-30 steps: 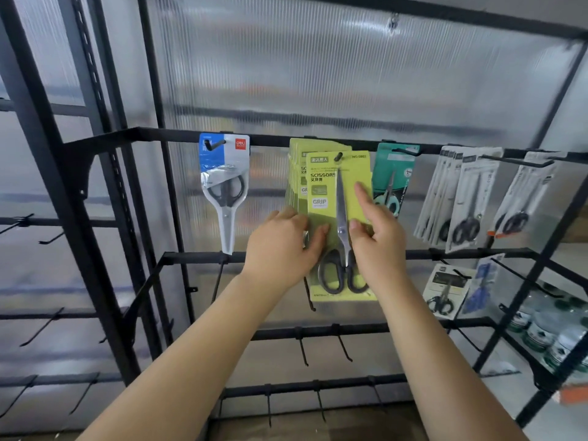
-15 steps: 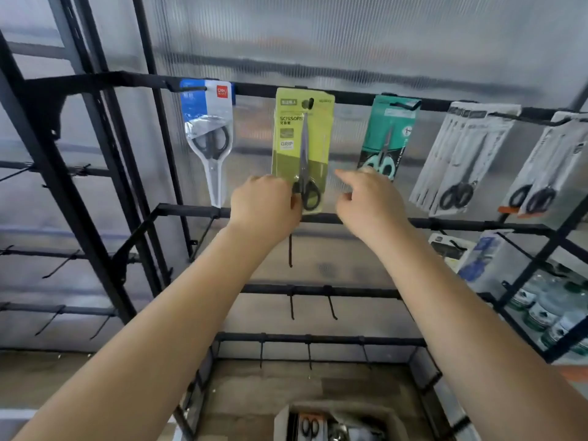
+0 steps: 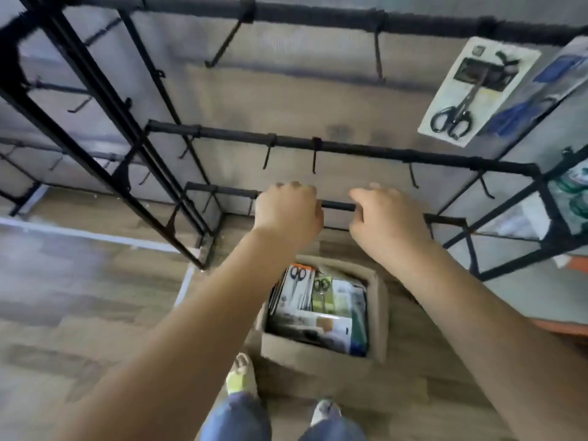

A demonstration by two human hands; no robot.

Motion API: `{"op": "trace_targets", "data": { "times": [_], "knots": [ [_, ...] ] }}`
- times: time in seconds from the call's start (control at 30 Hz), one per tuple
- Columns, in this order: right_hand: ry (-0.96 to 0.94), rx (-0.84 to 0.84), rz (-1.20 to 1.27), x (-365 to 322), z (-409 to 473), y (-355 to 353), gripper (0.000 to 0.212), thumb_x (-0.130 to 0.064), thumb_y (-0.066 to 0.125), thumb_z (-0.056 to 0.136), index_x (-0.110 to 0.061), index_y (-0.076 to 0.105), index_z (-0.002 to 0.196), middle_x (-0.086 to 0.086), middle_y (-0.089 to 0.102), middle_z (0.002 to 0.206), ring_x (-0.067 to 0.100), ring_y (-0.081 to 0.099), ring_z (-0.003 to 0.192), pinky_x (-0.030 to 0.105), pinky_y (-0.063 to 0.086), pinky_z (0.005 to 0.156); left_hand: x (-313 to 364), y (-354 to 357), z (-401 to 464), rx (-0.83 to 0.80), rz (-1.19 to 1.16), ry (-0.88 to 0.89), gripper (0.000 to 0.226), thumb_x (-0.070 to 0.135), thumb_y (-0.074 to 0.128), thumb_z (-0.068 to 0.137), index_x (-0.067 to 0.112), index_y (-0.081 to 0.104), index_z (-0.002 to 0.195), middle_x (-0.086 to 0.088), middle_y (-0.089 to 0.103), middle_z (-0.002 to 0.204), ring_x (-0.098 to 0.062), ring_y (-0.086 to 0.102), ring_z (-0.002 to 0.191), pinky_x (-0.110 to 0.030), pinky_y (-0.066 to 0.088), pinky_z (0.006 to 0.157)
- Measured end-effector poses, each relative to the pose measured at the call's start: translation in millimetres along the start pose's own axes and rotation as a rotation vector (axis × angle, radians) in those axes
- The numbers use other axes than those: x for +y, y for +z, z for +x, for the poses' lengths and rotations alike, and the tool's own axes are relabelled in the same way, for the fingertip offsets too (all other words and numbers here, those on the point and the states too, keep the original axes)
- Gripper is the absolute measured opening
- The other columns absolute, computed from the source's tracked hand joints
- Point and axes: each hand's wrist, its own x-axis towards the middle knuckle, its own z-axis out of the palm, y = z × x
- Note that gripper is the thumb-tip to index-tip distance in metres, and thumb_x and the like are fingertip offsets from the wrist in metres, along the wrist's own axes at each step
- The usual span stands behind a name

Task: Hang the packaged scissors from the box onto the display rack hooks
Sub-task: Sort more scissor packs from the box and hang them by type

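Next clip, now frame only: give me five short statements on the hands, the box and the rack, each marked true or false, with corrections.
1. Both hands, left hand and right hand, hold nothing. True.
2. The cardboard box on the floor is empty. False: packaged scissors lie in it.
3. A packaged pair of black-handled scissors hangs at upper right. True.
4. The hooks on the middle bar all carry packages. False: they are bare.
5. The right hand is inside the box. False: it is above it.

Matt black metal rack [image 3: 337, 147]; brown cardboard box [image 3: 378, 300]; wood-grain floor [image 3: 79, 313].
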Motion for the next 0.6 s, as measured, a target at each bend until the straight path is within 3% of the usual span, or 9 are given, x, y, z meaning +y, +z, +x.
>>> {"op": "trace_targets", "data": {
  "times": [0.07,0.13,0.23,0.33,0.4,0.47,0.53,0.6],
  "knots": [
    [0.021,-0.117,0.001,15.8,-11.7,48.0,0.022,-0.010,0.052,0.082,-0.008,0.063,0.101,0.009,0.056,0.094,0.034,0.055,0.096,0.033,0.038,0.064,2.6,47.2,-2.4,-0.099,-0.010,0.002,0.014,0.025,0.045,0.094,0.018,0.053,0.084,-0.009,0.063,0.098,-0.030,0.058,0.092,-0.032,0.033,0.064],
    [0.029,-0.209,-0.015,34.4,-21.5,104.5,0.026,-0.013,0.051,0.085,-0.013,0.063,0.108,0.009,0.059,0.100,0.031,0.056,0.098,0.034,0.044,0.071,-2.2,99.7,1.9,-0.210,-0.002,-0.012,0.011,0.025,0.047,0.093,0.020,0.052,0.084,-0.008,0.064,0.097,-0.027,0.055,0.082,-0.030,0.033,0.063],
    [0.106,-0.290,0.042,70.2,-30.3,203.8,0.031,-0.010,0.047,0.087,-0.015,0.064,0.113,0.007,0.065,0.106,0.026,0.059,0.096,0.032,0.047,0.075,-22.0,198.2,9.8,-0.371,0.026,-0.096,0.024,0.024,0.041,0.094,0.014,0.060,0.105,-0.007,0.063,0.099,-0.018,0.049,0.073,-0.026,0.033,0.060],
    [0.241,-0.445,0.074,104.8,-33.8,315.8,0.032,-0.008,0.046,0.088,-0.015,0.063,0.114,0.007,0.064,0.113,0.026,0.060,0.103,0.031,0.048,0.078,-52.6,305.8,6.9,-0.521,0.047,-0.184,0.030,0.018,0.042,0.094,0.013,0.056,0.120,-0.005,0.059,0.100,-0.025,0.056,0.100,-0.030,0.035,0.067],
    [0.291,-0.541,0.054,125.0,-34.1,392.4,0.024,-0.008,0.046,0.086,-0.015,0.064,0.100,0.007,0.062,0.106,0.027,0.058,0.103,0.029,0.043,0.072,-77.3,378.9,1.7,-0.609,0.092,-0.178,0.024,0.016,0.044,0.093,0.014,0.058,0.113,-0.003,0.054,0.093,-0.026,0.054,0.101,-0.031,0.037,0.069],
    [0.324,-0.594,0.065,142.0,-32.2,465.7,0.019,-0.006,0.047,0.085,-0.013,0.062,0.093,0.007,0.061,0.101,0.027,0.057,0.102,0.028,0.041,0.070,-101.1,446.4,-0.7,-0.670,0.100,-0.191,0.024,0.014,0.044,0.093,0.012,0.057,0.113,-0.008,0.057,0.109,-0.027,0.054,0.106,-0.032,0.038,0.071],
    [0.372,-0.588,0.142,155.1,-25.4,533.7,0.016,-0.005,0.047,0.086,-0.010,0.062,0.088,0.008,0.060,0.095,0.027,0.058,0.095,0.026,0.040,0.066,-121.9,507.0,2.1,-0.639,0.053,-0.231,0.034,0.014,0.046,0.093,0.010,0.049,0.126,-0.011,0.052,0.124,-0.029,0.050,0.116,-0.035,0.042,0.081],
    [0.472,-0.538,0.336,159.8,-10.9,590.7,0.018,-0.005,0.047,0.088,-0.006,0.060,0.075,0.011,0.058,0.080,0.025,0.056,0.079,0.024,0.035,0.059,-136.2,558.4,7.9,-0.503,0.004,-0.240,0.057,0.019,0.050,0.093,0.007,0.026,0.143,-0.014,0.037,0.140,-0.031,0.037,0.129,-0.038,0.034,0.102]
  ]
}}
